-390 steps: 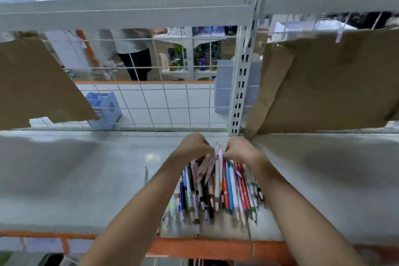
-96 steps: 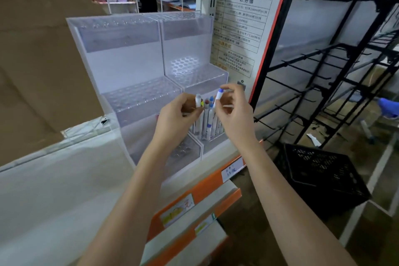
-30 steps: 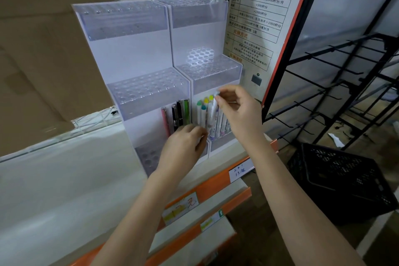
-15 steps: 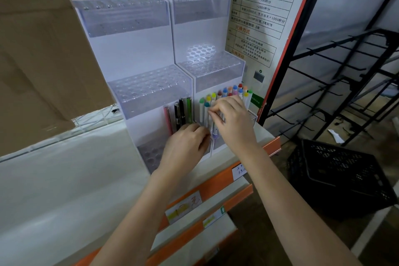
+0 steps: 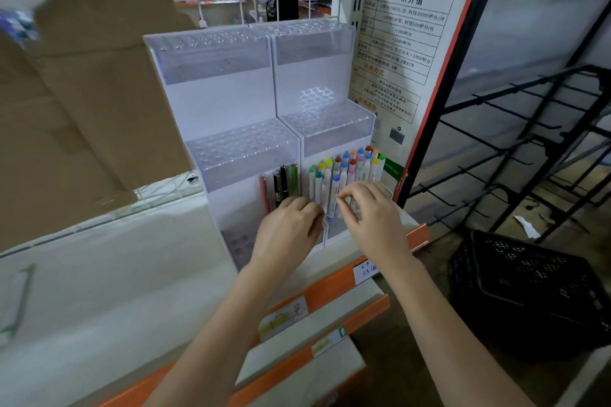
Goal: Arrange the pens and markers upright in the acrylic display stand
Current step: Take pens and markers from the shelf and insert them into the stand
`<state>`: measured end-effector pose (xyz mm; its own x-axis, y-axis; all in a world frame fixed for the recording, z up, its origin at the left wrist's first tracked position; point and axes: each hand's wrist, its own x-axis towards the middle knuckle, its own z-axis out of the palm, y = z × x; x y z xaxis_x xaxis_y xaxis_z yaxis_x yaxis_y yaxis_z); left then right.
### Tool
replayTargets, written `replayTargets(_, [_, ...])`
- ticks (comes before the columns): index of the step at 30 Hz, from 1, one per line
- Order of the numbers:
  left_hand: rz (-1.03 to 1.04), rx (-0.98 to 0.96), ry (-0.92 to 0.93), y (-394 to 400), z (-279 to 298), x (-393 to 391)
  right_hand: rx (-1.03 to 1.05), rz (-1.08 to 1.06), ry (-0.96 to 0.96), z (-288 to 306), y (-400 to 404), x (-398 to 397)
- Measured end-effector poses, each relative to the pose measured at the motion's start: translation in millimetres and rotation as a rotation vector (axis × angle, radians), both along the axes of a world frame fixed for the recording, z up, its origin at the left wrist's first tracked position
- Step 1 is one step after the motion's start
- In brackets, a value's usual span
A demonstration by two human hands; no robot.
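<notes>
Half a second ago the right hand (image 5: pixel 370 215) was lower over the marker row, pressing a marker down; now its thumb and forefinger pinch the barrel of a blue-capped marker (image 5: pixel 333 198) that stands nearly upright at the front of the acrylic display stand (image 5: pixel 231 102), just left of those fingertips. A second back that marker was held above the row, so it appears to be seated or almost seated in the bottom tier, which I take as one more piece placed. The left hand (image 5: pixel 291 225), knuckles curled, rests against the front of the stand just left of the marker; whether it grips anything I cannot tell. Behind the right hand's fingers the other markers (image 5: pixel 353 165) crowd the lower right section, caps up and close together. Beyond the left hand's knuckles a few pens (image 5: pixel 281 185) stand in the lower left section. The two upper tiers hold nothing yet. The tight packing of caps leaves little room for fingers to let go without nudging neighbours. Right of the right arm, a poster (image 5: pixel 406 43) and a black crate (image 5: pixel 529 291) on the floor sit clear of the work.
</notes>
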<state>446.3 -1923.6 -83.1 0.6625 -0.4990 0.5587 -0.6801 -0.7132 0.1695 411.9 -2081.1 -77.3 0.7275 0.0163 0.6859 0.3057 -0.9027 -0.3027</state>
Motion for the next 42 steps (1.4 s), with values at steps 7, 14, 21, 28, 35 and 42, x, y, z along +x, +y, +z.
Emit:
replayTargets(7, [0.140, 0.064, -0.042, 25.0, -13.7, -31.6, -0.053, 0.148, 0.164, -22.2, 9.3, -24.1])
replayTargets(14, [0.348, 0.083, -0.058, 106.3, 3.7, -71.1, -0.054, 0.383, 0.174, -7.5, 90.8, -41.4])
replayTargets(21, [0.522, 0.113, 0.042, 256.4, -1.8, -120.7, -0.057, 0.524, 0.289, -16.9, 236.8, -57.4])
replayTargets(28, [0.734, 0.133, 0.095, 389.9, -12.2, -156.9, -0.079, 0.537, 0.449, -26.2, 368.2, -43.4])
replayTargets(35, [0.832, 0.108, 0.164, 458.9, -13.4, -169.7, -0.096, 0.378, 0.623, -40.6, 441.2, 9.9])
replayTargets(42, [0.955, 0.125, 0.282, 514.1, -14.3, -162.1, -0.118, 0.238, 0.677, -50.5, 493.6, 54.4])
